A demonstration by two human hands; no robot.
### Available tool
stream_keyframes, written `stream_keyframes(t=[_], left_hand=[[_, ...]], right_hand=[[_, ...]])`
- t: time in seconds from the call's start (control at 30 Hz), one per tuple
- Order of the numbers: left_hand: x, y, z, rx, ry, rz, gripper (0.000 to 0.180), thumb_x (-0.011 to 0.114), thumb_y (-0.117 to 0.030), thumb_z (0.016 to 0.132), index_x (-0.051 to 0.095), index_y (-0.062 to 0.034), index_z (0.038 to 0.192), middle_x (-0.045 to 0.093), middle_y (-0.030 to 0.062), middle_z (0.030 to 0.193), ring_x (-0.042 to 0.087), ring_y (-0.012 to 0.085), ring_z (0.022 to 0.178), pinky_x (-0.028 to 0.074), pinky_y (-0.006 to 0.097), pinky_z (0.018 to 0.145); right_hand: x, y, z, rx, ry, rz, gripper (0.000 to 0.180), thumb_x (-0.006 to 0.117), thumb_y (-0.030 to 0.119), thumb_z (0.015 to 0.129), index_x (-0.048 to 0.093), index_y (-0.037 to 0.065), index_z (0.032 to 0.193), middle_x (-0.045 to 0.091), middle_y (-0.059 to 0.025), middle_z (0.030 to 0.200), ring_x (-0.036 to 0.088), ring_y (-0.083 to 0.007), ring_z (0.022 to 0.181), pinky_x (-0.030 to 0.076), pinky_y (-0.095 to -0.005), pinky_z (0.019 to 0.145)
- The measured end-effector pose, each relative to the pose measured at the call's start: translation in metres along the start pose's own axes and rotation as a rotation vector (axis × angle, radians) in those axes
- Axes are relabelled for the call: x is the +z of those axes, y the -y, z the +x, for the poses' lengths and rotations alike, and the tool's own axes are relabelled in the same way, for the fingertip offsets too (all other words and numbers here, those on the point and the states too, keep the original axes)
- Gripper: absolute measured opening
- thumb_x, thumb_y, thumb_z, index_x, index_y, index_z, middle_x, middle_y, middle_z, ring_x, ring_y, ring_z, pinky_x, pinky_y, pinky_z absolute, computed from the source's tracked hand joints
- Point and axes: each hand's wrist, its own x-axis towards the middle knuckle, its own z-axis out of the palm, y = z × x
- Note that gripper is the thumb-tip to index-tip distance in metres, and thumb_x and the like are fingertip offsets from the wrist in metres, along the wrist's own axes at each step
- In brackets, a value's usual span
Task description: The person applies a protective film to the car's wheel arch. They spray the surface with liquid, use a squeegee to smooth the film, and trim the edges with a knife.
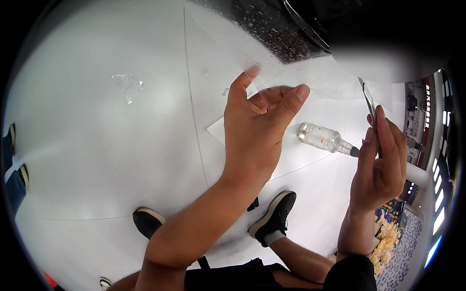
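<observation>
My left hand (259,121) is raised near the middle, thumb and curled fingers closed about the edge of a clear film (223,41). The film is see-through, so most of its outline is hard to make out. Water drops dot a shiny black panel (252,29) beyond it. Off to the right, my right hand (381,165) pinches a slim silver tool (368,97) with a pointed end turned upward. Whether it is tweezers or a blade I cannot tell. Between the two hands a clear bottle (320,137) with a dark top appears below them.
Under my left hand shows a corner of a white sheet (216,129). A wet patch (129,86) shines on the pale floor (97,155). My shoes (277,212) are below. A rounded, blurred white shape (388,63) fills the upper right. Another person's legs (14,184) stand at the left rim.
</observation>
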Motion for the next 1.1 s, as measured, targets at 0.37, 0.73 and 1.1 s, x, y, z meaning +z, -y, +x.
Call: stream_keyframes(t=[0.37,0.73,1.1], left_hand=[[0.003,0.005,-0.006,0.067,-0.011,-0.075,0.081,0.082,-0.022,0.093,0.029,0.0105,0.146,0.069,0.0117,0.104,0.063,0.0128,0.100,0.049,0.027,0.093],[0.005,0.039,-0.007,-0.254,0.471,-0.816,0.046,0.072,-0.032,0.099,0.058,-0.0176,0.140,0.054,-0.0063,0.103,0.048,0.0085,0.092,0.045,0.030,0.089],[-0.064,-0.035,0.033,-0.357,0.346,-0.639,0.010,0.051,-0.017,0.101,0.054,-0.0099,0.094,0.050,0.0004,0.090,0.046,0.0144,0.080,0.044,0.030,0.074]], right_hand=[[-0.022,-0.006,-0.018,0.174,0.026,-0.180,0.028,0.066,-0.008,0.095,0.072,-0.006,0.122,0.073,-0.0116,0.096,0.061,-0.0054,0.072,0.039,-0.0197,0.051],[0.018,0.027,-0.005,0.767,-0.283,1.246,0.046,0.048,0.007,0.096,0.048,-0.002,0.140,0.050,-0.0026,0.098,0.044,-0.0092,0.080,0.035,-0.0230,0.062],[0.046,0.031,0.051,0.873,-0.262,1.080,0.013,0.072,0.014,0.099,0.072,0.001,0.102,0.051,0.0063,0.069,0.033,-0.0009,0.054,0.021,-0.0215,0.050]])
